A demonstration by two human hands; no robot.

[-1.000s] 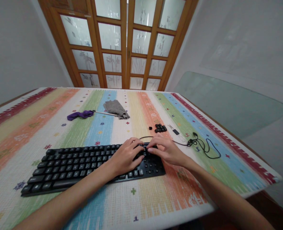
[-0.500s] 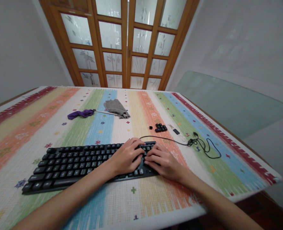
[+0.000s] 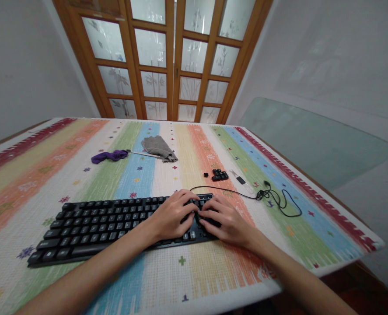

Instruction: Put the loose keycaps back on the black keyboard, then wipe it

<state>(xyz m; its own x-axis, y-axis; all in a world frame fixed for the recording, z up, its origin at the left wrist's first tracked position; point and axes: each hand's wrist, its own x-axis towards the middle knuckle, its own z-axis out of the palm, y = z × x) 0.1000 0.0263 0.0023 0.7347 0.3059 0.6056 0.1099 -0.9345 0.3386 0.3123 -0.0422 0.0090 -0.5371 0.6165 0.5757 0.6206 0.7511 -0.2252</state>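
A black keyboard lies at a slight slant on the near part of the table. My left hand rests over its right portion, fingers bent and thumb drawn toward the index fingertip. From the right side my right hand reaches over the number-pad end, its curled fingertips and thumb close to the left fingertips. Both hands look closed at the same small spot. Whatever lies between the fingertips is hidden or too small to name. Beyond them sits a cluster of loose black keycaps, with a single keycap beside it.
A keycap puller with wire loops and a dark handle lies right of the loose keycaps. The keyboard's cable is bundled at right. Farther back are a grey cloth and a purple cloth on a stick. A striped cloth covers the table.
The fingers of my right hand have shifted slightly, and a gap now shows between its thumb and index finger. My left hand keeps nearly the same pose.
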